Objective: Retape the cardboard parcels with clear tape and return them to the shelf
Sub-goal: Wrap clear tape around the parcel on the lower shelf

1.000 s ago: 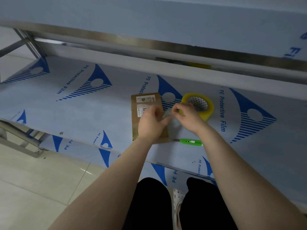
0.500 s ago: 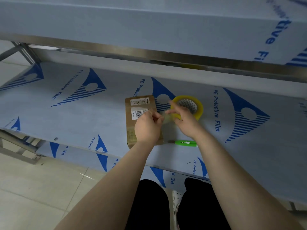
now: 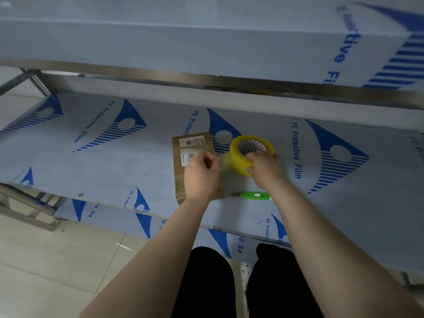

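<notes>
At frame centre the parcel (image 3: 179, 173) lies flat on the shelf (image 3: 114, 161). The left hand (image 3: 202, 177) pinches the free tape end over it. The right hand (image 3: 263, 167) grips the tape roll (image 3: 238, 152), seemingly to draw out a strip. A green cutter (image 3: 254, 195) lies near.

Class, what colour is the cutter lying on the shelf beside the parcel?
The cutter is bright green; the head view shows it best.

Parcel (image 3: 195, 166): matt brown cardboard, paper labels. Tape roll (image 3: 250, 154): glossy yellowish clear plastic. Shelf (image 3: 114, 166): smooth printed protective film over brushed metal frame. Cutter (image 3: 254, 195), centre: green plastic. Floor (image 3: 46, 260): glossy tile.
</notes>
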